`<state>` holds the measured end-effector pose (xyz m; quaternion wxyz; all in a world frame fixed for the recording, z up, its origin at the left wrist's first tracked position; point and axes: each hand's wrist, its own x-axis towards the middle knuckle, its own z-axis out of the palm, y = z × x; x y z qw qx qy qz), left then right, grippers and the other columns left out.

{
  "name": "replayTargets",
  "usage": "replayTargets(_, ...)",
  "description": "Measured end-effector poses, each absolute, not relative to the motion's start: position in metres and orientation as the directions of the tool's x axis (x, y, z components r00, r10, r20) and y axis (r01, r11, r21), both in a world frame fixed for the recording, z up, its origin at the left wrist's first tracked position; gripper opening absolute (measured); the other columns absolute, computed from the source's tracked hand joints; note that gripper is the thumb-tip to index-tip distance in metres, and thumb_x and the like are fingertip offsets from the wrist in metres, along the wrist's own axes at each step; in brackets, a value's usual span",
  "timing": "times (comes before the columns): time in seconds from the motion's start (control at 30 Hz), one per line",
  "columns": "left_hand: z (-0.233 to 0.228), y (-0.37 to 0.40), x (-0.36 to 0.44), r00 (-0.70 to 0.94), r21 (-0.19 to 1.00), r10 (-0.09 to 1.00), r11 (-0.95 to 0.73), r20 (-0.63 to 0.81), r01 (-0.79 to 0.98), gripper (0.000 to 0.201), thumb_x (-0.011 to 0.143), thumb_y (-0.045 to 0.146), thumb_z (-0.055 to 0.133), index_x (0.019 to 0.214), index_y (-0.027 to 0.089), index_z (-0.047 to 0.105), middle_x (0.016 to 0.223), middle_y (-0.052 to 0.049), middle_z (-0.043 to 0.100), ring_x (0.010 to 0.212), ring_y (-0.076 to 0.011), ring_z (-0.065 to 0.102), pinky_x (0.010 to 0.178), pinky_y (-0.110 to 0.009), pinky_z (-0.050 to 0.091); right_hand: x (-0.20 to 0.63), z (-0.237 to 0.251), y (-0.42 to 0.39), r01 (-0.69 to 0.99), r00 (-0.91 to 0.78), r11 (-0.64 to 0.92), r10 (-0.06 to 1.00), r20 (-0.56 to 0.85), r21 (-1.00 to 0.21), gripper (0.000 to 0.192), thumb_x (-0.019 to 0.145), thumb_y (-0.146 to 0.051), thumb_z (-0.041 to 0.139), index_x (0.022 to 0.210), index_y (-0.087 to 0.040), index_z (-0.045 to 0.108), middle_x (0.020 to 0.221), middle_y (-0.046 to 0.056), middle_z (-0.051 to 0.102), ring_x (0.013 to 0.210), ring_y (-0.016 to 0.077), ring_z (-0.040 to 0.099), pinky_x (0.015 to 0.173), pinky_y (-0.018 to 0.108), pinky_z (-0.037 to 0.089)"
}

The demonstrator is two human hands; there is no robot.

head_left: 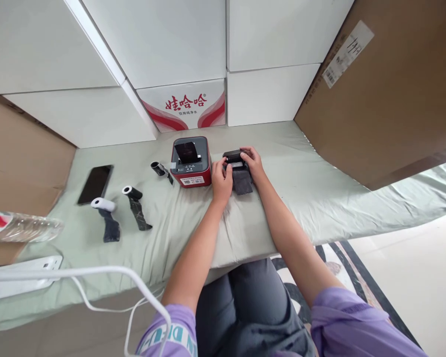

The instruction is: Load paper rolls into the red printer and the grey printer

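Note:
My left hand (222, 179) grips the near left side of a small black ribbon cartridge (233, 155), its thumb and fingers at the cartridge's edge. The far right corner is held by my right hand (253, 161), fingers curled over the top. A pale roller shows in the cartridge's middle, and a flap of dark film (243, 182) hangs from it onto the cloth. Close by on the left stands a red and dark grey box-shaped printer (196, 179), with a dark glossy piece upright in its top. My fingers hide parts of the cartridge.
Left of the printer lie a small black roll (157, 168), another black roll with film (135, 193), a white roll with film (103, 204) and a phone (95, 184). A plastic bottle (33, 228) and white cable (107, 269) are nearer. White boxes (271, 96) and a cardboard box (386, 99) border the surface.

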<state>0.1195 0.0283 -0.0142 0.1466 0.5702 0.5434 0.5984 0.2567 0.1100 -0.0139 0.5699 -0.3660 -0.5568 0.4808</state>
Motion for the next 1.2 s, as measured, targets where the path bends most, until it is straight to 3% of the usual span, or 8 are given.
replayTargets(0.13, -0.016, 0.030, 0.118, -0.343, 0.866, 0.825, -0.305, 0.448, 0.397, 0.026, 0.102, 0.039, 0.057, 0.108, 0.017, 0.069, 0.093, -0.005, 0.064, 0.078, -0.0153, 0.060, 0.075, -0.028, 0.051, 0.257, -0.013, 0.109, -0.133, -0.136, 0.290, 0.942, 0.307, -0.948, 0.053, 0.071, -0.069, 0.078, 0.100, -0.026, 0.068, 0.107, 0.005, 0.073, 0.105, 0.0257, 0.066, 0.105, 0.041, 0.050)
replayTargets(0.3, -0.020, 0.033, 0.117, -0.340, 0.861, 0.828, -0.292, 0.446, 0.417, 0.012, 0.100, 0.028, 0.057, 0.099, 0.019, 0.064, 0.093, -0.006, 0.065, 0.086, -0.0182, 0.063, 0.082, -0.030, 0.050, 0.258, -0.012, 0.108, -0.118, -0.148, 0.306, 0.935, 0.321, -0.945, 0.051, 0.072, -0.066, 0.079, 0.099, -0.024, 0.069, 0.107, 0.006, 0.074, 0.105, 0.0252, 0.066, 0.105, 0.041, 0.050)
replayTargets(0.5, -0.028, 0.037, 0.119, -0.307, 0.820, 0.840, -0.250, 0.448, 0.515, 0.016, 0.104, 0.029, 0.047, 0.091, 0.022, 0.053, 0.101, -0.010, 0.064, 0.100, -0.0231, 0.061, 0.095, -0.037, 0.049, 0.257, -0.015, 0.109, -0.135, -0.135, 0.292, 0.941, 0.310, -0.947, 0.052, 0.069, -0.065, 0.082, 0.099, -0.024, 0.069, 0.108, 0.008, 0.075, 0.106, 0.0262, 0.068, 0.107, 0.043, 0.050)
replayTargets(0.9, -0.029, 0.043, 0.118, -0.278, 0.833, 0.854, -0.271, 0.439, 0.483, 0.026, 0.106, 0.028, 0.043, 0.081, 0.023, 0.048, 0.092, -0.007, 0.058, 0.096, -0.0227, 0.059, 0.096, -0.036, 0.046, 0.256, -0.015, 0.111, -0.095, -0.142, 0.295, 0.941, 0.306, -0.951, 0.045, 0.073, -0.063, 0.077, 0.097, -0.025, 0.070, 0.105, 0.005, 0.076, 0.105, 0.0249, 0.068, 0.106, 0.042, 0.051)
replayTargets(1.0, -0.027, 0.040, 0.119, -0.281, 0.843, 0.856, -0.275, 0.433, 0.463, 0.023, 0.105, 0.026, 0.046, 0.082, 0.023, 0.048, 0.092, -0.007, 0.060, 0.094, -0.0223, 0.059, 0.093, -0.035, 0.047, 0.256, -0.016, 0.112, -0.088, -0.139, 0.289, 0.944, 0.299, -0.953, 0.038, 0.075, -0.056, 0.075, 0.097, -0.025, 0.071, 0.105, 0.004, 0.076, 0.105, 0.0250, 0.067, 0.107, 0.042, 0.050)
replayTargets(1.13, -0.023, 0.036, 0.120, -0.389, 0.916, 0.854, -0.216, 0.345, 0.339, 0.005, 0.100, 0.019, 0.054, 0.096, 0.022, 0.054, 0.093, -0.004, 0.064, 0.092, -0.0200, 0.064, 0.088, -0.031, 0.048, 0.258, -0.021, 0.117, -0.093, -0.149, 0.257, 0.952, 0.268, -0.962, 0.030, 0.074, -0.046, 0.069, 0.096, -0.025, 0.072, 0.106, 0.003, 0.076, 0.110, 0.0261, 0.066, 0.112, 0.045, 0.048)
replayTargets(1.2, -0.022, 0.034, 0.121, -0.445, 0.950, 0.852, -0.171, 0.276, 0.262, 0.010, 0.097, 0.013, 0.055, 0.102, 0.022, 0.054, 0.089, -0.001, 0.064, 0.088, -0.0188, 0.065, 0.086, -0.029, 0.047, 0.259, -0.023, 0.119, -0.101, -0.156, 0.244, 0.953, 0.258, -0.964, 0.029, 0.072, -0.041, 0.067, 0.095, -0.024, 0.071, 0.106, 0.005, 0.076, 0.113, 0.0274, 0.066, 0.113, 0.047, 0.047)
